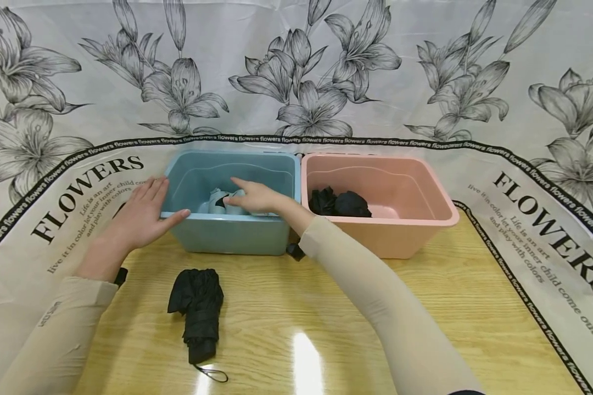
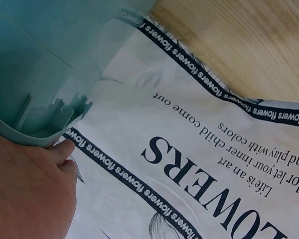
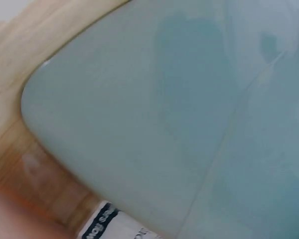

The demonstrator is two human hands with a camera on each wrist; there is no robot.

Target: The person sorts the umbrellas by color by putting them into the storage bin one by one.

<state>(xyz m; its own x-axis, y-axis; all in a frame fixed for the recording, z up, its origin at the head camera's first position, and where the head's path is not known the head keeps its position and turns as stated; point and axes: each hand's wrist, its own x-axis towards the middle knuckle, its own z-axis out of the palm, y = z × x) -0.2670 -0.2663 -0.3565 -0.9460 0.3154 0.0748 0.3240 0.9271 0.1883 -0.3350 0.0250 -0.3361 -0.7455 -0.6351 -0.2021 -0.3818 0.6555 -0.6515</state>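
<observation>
My left hand (image 1: pixel 145 211) rests at the left rim of the blue bin (image 1: pixel 229 236), fingers straight and thumb stretched to the right. In the left wrist view, its fingertips lie at the rim's corner. My right hand (image 1: pixel 257 197) reaches over the front rim into the same bin, index finger and thumb extended. Just below it lies a light blue fabric bundle (image 1: pixel 217 200) with a dark patch, partly hidden by the hand. On the table in front lies a folded black umbrella (image 1: pixel 201 307), its wrist loop toward me.
To the right, beside the blue bin, a pink bin (image 1: pixel 380 238) holds black fabric bundles (image 1: pixel 346 204). Both stand on a wooden table (image 1: pixel 257 329) against a white flower-printed cloth (image 1: pixel 257 115). The right wrist view is filled mostly by the blue bin's outer wall (image 3: pixel 139 109).
</observation>
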